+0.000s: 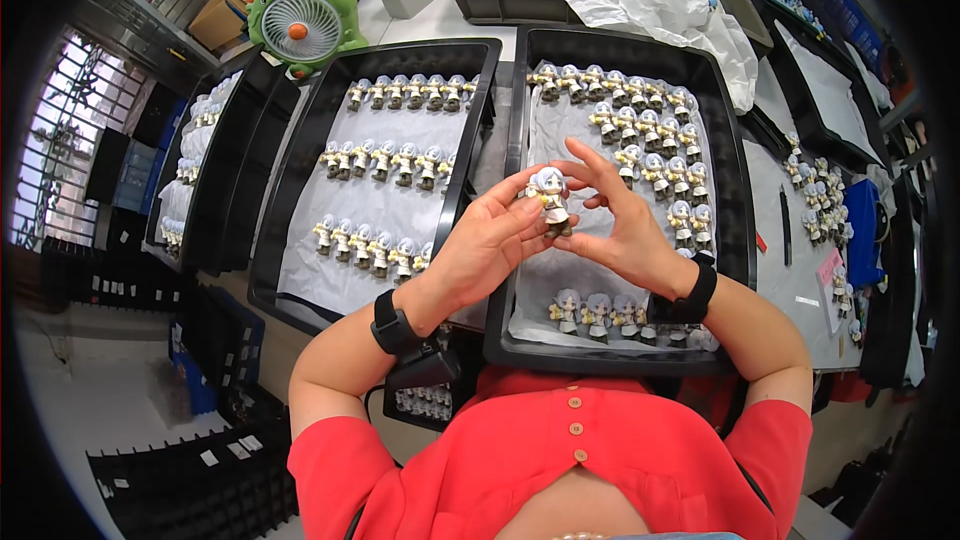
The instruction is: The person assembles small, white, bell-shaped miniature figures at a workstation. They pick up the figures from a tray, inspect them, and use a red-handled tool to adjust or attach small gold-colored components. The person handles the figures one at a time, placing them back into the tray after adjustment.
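Observation:
A small figurine (pixel 551 198) with pale hair, a white outfit and dark boots is held upright, slightly tilted, between my two hands. My left hand (pixel 485 242) grips its side with thumb and fingers. Curved around its other side, my right hand (pixel 632 228) has its thumb near the boots and its fingertips by the head. Beneath the hands lies a black tray (pixel 620 358) lined with white paper, holding rows of similar figurines. To its left, a second black tray (pixel 390 125) carries three rows of them.
A green fan (pixel 300 30) stands at the back left. Behind the trays is a grey-green bin (pixel 475 5) of small parts, with crumpled white paper (pixel 668 18) over its edge. More loose figurines (pixel 822 195) and a black pen-like tool (pixel 785 225) lie on the right.

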Demonstrator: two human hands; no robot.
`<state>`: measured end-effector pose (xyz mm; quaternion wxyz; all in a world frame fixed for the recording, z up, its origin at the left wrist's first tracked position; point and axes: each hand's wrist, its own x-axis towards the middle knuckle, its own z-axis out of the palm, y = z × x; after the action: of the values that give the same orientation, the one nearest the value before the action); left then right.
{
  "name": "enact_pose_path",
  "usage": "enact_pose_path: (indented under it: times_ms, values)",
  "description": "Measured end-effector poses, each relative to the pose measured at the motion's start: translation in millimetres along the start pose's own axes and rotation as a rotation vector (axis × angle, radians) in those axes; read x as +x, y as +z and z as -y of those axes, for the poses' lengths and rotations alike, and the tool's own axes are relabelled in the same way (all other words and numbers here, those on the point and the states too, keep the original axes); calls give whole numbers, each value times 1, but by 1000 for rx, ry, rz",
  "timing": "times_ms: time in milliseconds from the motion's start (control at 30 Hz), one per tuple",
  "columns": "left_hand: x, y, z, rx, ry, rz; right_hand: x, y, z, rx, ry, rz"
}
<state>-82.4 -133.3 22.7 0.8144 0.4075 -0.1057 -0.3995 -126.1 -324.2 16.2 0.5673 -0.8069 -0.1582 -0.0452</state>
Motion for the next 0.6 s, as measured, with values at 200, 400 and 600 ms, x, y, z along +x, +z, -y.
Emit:
enact_pose_path:
  times_ms: [200,400,600]
  values:
    - [-1,-3,2,25,-4,-36,1,-1,0,53,41,32]
    - [-2,-3,1,14,-15,-77,1,0,-6,132,68,44]
    - [-5,1,-1,-12,-6,-76,1,-2,-3,122,64,39]
